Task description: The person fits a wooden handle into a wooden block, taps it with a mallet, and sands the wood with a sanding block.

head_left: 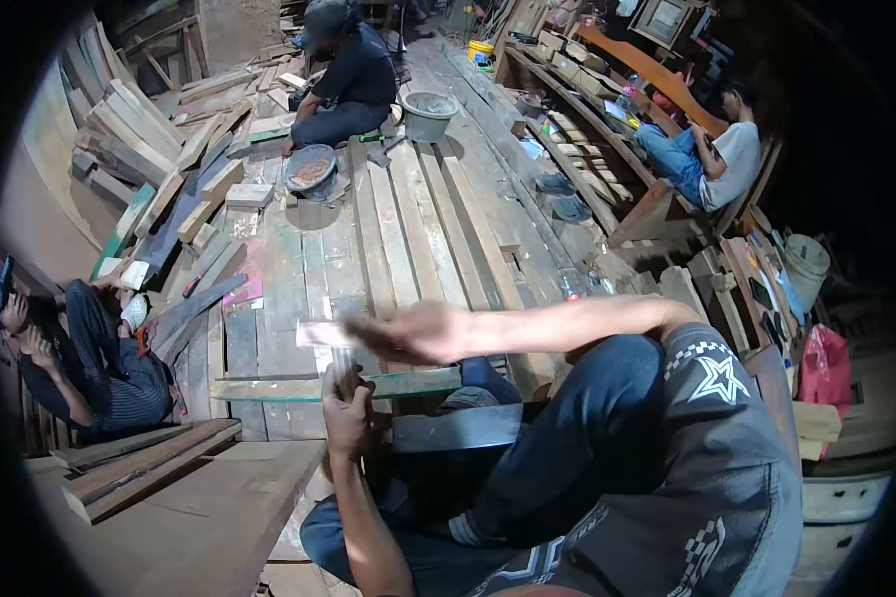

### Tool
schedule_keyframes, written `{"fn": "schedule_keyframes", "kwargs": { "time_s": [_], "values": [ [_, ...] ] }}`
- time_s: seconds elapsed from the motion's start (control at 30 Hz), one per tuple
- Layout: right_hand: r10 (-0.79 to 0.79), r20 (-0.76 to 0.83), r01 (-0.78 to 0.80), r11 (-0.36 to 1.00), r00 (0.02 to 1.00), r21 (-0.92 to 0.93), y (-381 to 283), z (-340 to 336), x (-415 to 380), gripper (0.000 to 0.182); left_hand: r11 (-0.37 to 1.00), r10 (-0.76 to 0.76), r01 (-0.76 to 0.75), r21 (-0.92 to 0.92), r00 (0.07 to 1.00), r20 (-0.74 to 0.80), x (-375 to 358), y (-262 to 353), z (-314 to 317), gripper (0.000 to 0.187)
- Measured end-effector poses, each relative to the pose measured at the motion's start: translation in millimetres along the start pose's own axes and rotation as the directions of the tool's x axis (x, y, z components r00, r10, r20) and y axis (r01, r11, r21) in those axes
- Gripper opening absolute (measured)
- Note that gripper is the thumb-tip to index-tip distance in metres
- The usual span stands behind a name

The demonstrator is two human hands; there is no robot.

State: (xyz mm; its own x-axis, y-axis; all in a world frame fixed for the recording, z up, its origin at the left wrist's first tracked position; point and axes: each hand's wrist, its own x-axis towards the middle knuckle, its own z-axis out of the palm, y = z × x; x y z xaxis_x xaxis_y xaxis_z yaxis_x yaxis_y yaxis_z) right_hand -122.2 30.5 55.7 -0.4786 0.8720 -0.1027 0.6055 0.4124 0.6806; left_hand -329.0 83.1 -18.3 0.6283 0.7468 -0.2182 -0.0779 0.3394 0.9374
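My left hand [348,410] is closed round a thin upright piece [342,360], whose top shows just above the fingers. My right hand [430,333], blurred by motion, is closed on a dark elongated thing that I cannot make out. A pale blurred block [317,333] shows at the far end of that thing, over the top of the upright piece. Beside my left hand lies a narrow board with a green edge [413,382]. A grey metal-like bar [458,429] lies across in front of my legs.
Long planks [408,234] run away across the floor. A seated person [343,85] is near a bucket [429,117] and a basin [310,171]. Another person [722,154] sits at the right, and one [90,368] at the left. Stacked timber [144,139] stands far left.
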Motion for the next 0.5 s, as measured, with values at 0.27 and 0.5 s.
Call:
{"fn": "schedule_keyframes", "kwargs": {
  "time_s": [0.27, 0.5],
  "values": [
    [0.161, 0.153, -0.219, 0.570, 0.975, 0.792, 15, -36, -12, 0.062, 0.999, 0.030, -0.031, -0.043, 0.999, -0.030, 0, -14, -3, 0.040],
    [0.160, 0.037, -0.115, 0.511, 0.986, 0.852, 3, -25, -17, 0.065, 0.991, 0.127, -0.124, 0.054, 0.991, -0.049, 2, -14, 5, 0.039]
  ]
}}
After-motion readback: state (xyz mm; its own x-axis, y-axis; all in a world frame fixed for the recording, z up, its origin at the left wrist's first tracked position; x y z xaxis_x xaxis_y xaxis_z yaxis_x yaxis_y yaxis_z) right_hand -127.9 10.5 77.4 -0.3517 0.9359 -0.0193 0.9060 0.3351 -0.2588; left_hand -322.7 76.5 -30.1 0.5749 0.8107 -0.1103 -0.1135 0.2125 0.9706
